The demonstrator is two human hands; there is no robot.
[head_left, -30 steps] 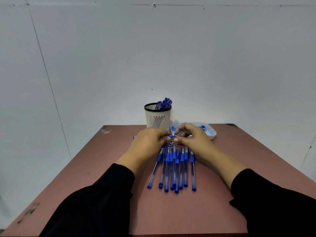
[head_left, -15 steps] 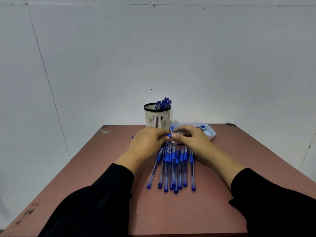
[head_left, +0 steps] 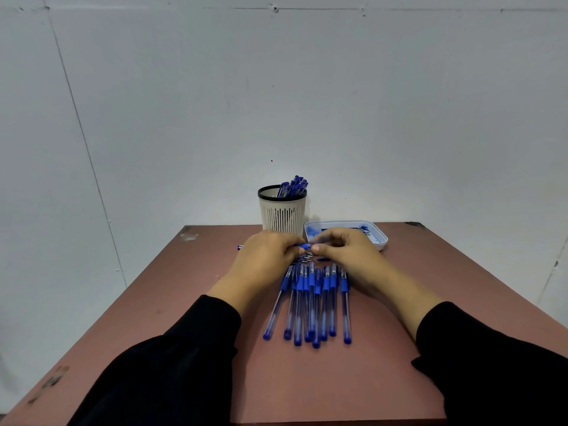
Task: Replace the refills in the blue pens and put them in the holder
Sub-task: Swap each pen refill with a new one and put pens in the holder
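Several finished pens (head_left: 294,186) already stand in the holder (head_left: 282,210) at the worktop's far edge, roughly nine (head_left: 310,305) wait mid-worktop, and left hand (head_left: 266,262) plus right hand (head_left: 349,255) pinch one pen (head_left: 303,246) together.

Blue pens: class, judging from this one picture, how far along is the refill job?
Done: several blue pens already stand in the holder. In hand: the left hand and right hand meet on one pen above the table; which step is unclear. Left: a row of pens lies near the person. The white tray beside the holder holds small blue parts.
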